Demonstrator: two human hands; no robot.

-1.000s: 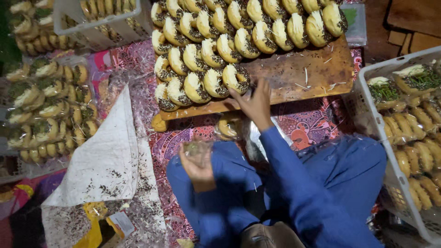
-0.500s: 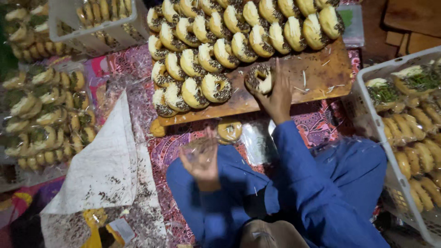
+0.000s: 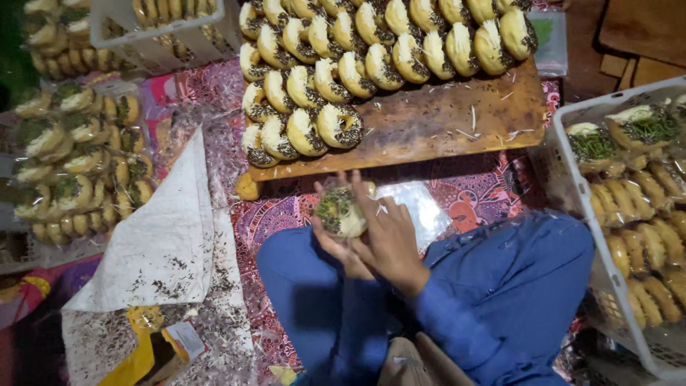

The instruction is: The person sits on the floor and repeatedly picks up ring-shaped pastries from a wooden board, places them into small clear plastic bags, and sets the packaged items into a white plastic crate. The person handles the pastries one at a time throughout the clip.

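Observation:
Both my hands meet above my lap, just in front of the wooden board (image 3: 457, 121). My right hand (image 3: 391, 237) curls over a doughnut (image 3: 340, 211) topped with dark sprinkles and pale flakes. My left hand (image 3: 330, 247) cups the same doughnut from below and is mostly hidden by the right. It looks partly wrapped in clear plastic. Rows of similar topped doughnuts (image 3: 336, 78) fill the far and left parts of the board; its near right part is bare wood with crumbs.
A white crate (image 3: 572, 164) of doughnuts stands at my right knee. Bagged doughnuts (image 3: 71, 164) pile up on the left, another crate (image 3: 157, 28) behind them. A white sheet (image 3: 161, 243) with sprinkle crumbs lies left of my blue-clad legs. Clear plastic bags (image 3: 418, 207) lie on the patterned mat.
My right hand lifted a doughnut off the near edge of the board and brought it back to my left hand. Both hands now close around it.

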